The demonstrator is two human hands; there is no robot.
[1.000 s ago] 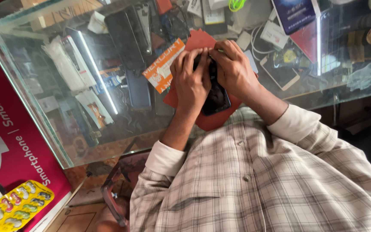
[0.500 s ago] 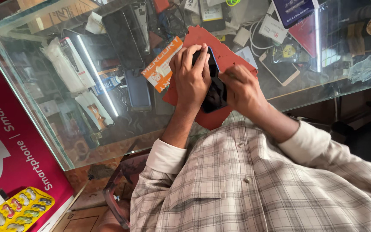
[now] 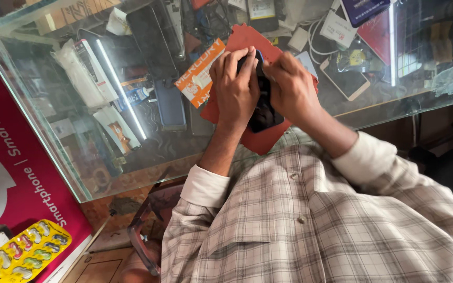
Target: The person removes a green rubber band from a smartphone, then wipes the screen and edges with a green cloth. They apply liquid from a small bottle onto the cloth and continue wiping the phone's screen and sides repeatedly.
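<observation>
Phone (image 3: 266, 113) is what we are working on, a dark, glossy slab that is lying lengthwise on the red mat (image 3: 258, 142) on top of the glass counter (image 3: 53, 141). Half a second ago our right hand (image 3: 291, 90) was sitting lower, along the near side of the phone; now it is coming back up beside our left hand (image 3: 233, 90), so both hands are meeting again over the far end. We are judging from this that the work is concentrating on that far end or edge, though our fingers are hiding exactly what they are pressing or prying.

Our left hand is curling its fingers over the top of the phone and clamping it; our right hand is closing on it from the other side, with the knuckles of the two hands nearly touching. Only the near half of the phone is showing between our wrists, black and reflective, with no lit picture that we can make out.

An orange card (image 3: 201, 73) is lying just beside the mat on the left, a white handset (image 3: 348, 82) is resting well off to the right, and a yellow pill pack (image 3: 27, 252) is sitting below the counter by the pink sign (image 3: 6, 157)
</observation>
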